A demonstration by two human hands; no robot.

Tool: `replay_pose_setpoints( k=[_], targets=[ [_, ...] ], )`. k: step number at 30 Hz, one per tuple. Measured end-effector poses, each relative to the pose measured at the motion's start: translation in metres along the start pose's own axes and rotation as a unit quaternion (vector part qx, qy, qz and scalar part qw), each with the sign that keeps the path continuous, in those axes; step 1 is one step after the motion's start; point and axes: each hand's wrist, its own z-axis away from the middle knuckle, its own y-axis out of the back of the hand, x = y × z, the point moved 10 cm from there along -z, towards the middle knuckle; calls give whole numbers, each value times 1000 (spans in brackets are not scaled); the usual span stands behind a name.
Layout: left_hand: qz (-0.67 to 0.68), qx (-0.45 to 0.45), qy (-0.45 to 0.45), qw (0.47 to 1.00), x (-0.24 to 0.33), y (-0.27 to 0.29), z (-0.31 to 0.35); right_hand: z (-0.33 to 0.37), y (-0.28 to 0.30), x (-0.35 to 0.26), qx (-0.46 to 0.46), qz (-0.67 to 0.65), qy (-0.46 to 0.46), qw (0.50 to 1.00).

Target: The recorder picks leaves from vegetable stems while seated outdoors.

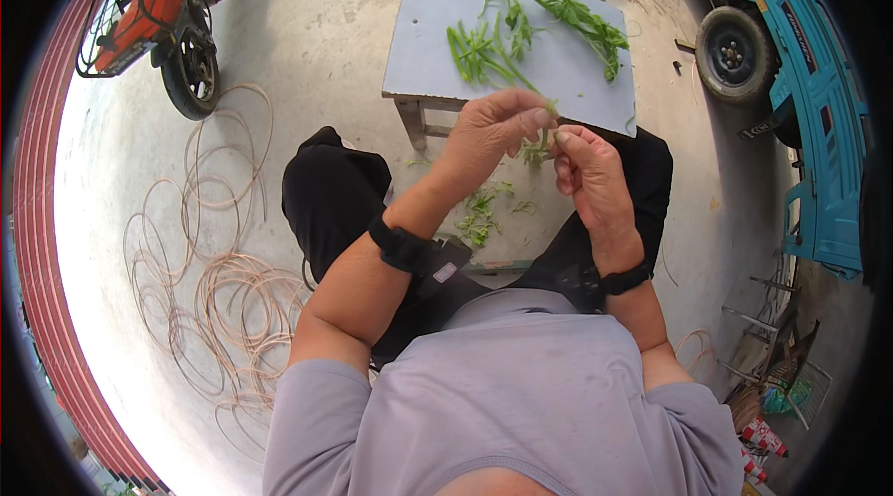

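My left hand (502, 127) and my right hand (591, 169) meet just off the near edge of a small grey-topped table. Both are closed in a pinch on a thin green leafy stem (553, 108), mostly covered by the fingers. Leafy bits (535, 154) show below the fingertips. On the tabletop (428, 13) lie a cluster of cut green stems (474, 52) at the left, some curled leaves (517, 26) beside it, and a longer leafy bunch (586, 24) at the right.
Plucked leaves (480, 217) are scattered on the floor between my knees. Coils of thin cable (246, 301) spread across the floor at left. An orange-red motorbike (149, 13) stands far left, a blue vehicle (814, 105) with a black wheel (735, 54) at right. Clutter (777, 375) sits lower right.
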Motion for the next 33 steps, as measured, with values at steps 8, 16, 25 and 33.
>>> replay_pose_setpoints(
  k=[8, 16, 25, 33],
  targets=[
    [143, 13, 64, 988, -6, 6, -2, 7, -3, -10, -32, 47, 33, 998],
    [146, 2, 55, 988, -9, 5, -3, 8, -17, -5, -72, 222, 58, 971],
    [68, 11, 134, 989, -25, 7, 7, 12, -18, -10, -69, 176, 44, 981],
    [-374, 39, -161, 913, 21, -6, 9, 13, -11, -9, -89, 135, 28, 986]
  ],
)
